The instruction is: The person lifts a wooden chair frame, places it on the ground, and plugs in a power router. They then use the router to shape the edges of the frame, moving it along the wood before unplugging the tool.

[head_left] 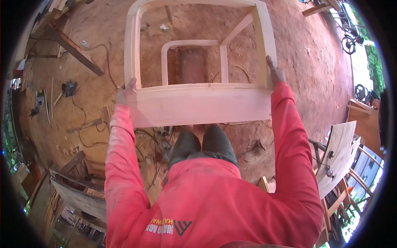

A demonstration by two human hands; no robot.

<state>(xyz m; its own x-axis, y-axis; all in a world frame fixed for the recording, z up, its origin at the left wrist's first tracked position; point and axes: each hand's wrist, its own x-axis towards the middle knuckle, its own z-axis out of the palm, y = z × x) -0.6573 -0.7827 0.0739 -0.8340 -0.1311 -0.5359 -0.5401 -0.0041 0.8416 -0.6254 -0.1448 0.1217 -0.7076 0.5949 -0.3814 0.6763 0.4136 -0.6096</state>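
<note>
A pale wooden furniture frame [202, 105] with rounded corners and a broad flat panel on the near side is held up in front of my body. Through its opening, a smaller rear frame part [192, 42] shows farther down. My left hand [128, 93] grips the left side, close to the corner by the panel. On the opposite side, my right hand [276, 72] is closed around the right-hand rail, a little higher up. Parts of the fingers of both hands are hidden by the wood.
On the dirt floor at left lie a power tool [70, 88], cords [84, 120] and wood strips. A dark plank [74, 48] slants at upper left. A worn wooden bench [78, 194] stands at lower left, and boards [337, 157] lean at right. A motorcycle wheel [349, 44] shows at upper right.
</note>
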